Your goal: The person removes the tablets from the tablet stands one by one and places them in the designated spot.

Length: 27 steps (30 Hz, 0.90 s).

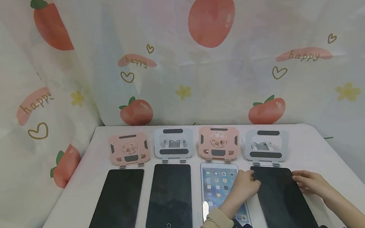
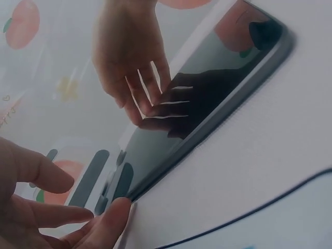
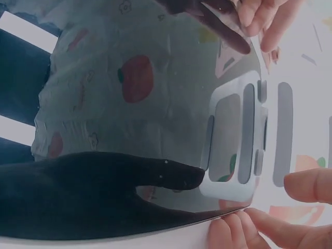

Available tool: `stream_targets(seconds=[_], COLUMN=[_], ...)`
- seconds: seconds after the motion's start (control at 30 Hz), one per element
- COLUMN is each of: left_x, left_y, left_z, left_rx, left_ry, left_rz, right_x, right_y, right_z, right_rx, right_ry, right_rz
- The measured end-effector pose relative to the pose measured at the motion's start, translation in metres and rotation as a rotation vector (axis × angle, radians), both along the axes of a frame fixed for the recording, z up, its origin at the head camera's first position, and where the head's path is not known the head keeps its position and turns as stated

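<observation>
A black tablet lies screen up at the right end of a row, its top edge close to the feet of a pale blue folding stand. My left hand is at its upper left corner, fingertips right at the edge. At the upper right corner, my right hand touches the side edge with its fingers; in the right wrist view its thumb is lifted apart from the tablet. The glossy screen mirrors the hand and the stand. My left forearm partly hides a white tablet with lit app icons.
Two more black tablets, one at far left and one beside it, lie on the white table. Behind them stand a pink stand, a pale blue stand and another pink stand. A peach-printed curtain hangs behind.
</observation>
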<state>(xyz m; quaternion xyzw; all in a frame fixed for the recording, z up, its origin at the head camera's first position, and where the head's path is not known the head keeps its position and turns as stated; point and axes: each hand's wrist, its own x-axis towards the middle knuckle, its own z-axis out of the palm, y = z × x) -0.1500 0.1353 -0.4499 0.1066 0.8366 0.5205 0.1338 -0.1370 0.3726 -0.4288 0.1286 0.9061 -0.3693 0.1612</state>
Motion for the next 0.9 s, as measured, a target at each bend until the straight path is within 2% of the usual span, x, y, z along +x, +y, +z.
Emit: stream_targets(seconds=[0.2,0.37,0.43,0.53,0.63,0.73,0.9], left_x=[-0.004,-0.010,-0.012,-0.016,-0.020,-0.024,-0.029], left_y=[-0.005,-0.015,-0.020,-0.029,-0.038,-0.049,-0.070], left_z=[0.006,0.011,0.012,0.013,0.015,0.018,0.025], left_rx=[0.007,0.014,0.007,-0.029,-0.076,-0.126,-0.202], left_ry=[0.000,0.029,0.039,0.068,0.109,0.144,0.185], left_rz=[0.012,0.006,-0.009,-0.038,-0.066,-0.090,-0.098], right_x=[-0.005,-0.026,-0.032,-0.032,-0.026,-0.023,-0.022], right_y=[-0.006,0.014,0.017,0.001,-0.024,-0.045,-0.067], right_z=[0.003,-0.032,-0.040,-0.027,0.000,0.019,0.027], right_rx=[0.089,0.176,0.200,0.228,0.225,0.210,0.222], right_ry=[0.096,0.261,0.307,0.336,0.354,0.388,0.465], right_rz=[0.061,0.106,0.114,0.112,0.114,0.130,0.152])
